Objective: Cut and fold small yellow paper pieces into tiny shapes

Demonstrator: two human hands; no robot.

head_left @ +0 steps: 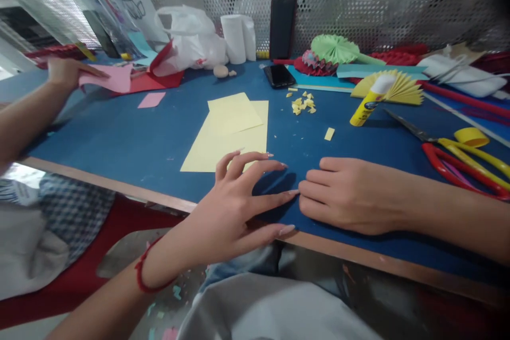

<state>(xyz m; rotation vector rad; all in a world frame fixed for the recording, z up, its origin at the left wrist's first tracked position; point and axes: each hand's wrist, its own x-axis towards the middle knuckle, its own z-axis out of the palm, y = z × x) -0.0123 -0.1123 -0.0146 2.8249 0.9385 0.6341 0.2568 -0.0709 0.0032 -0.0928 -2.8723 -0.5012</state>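
My left hand (pixel 247 199) is open over the table's front edge, its fingers spread and nothing in them. One fingertip reaches to the knuckles of my right hand (pixel 346 196). That hand rests on the blue tabletop with its fingers curled in; the fingertips are hidden, so what they hold, if anything, does not show. Beyond my left hand lie a large pale yellow sheet of paper (pixel 199 156) and a smaller yellow sheet (pixel 235 111) overlapping it. A small yellow paper strip (pixel 329 134) and a pile of yellow paper scraps (pixel 303 103) lie past my right hand.
Scissors (pixel 466 164) with red and yellow handles lie right, near a glue stick (pixel 364 109), a yellow tape roll (pixel 472 137) and a yellow paper fan (pixel 402 87). Phones (pixel 280 75) and a plastic bag (pixel 195 42) are behind. Another person's hand (pixel 66 71) touches pink paper (pixel 113 77) at left.
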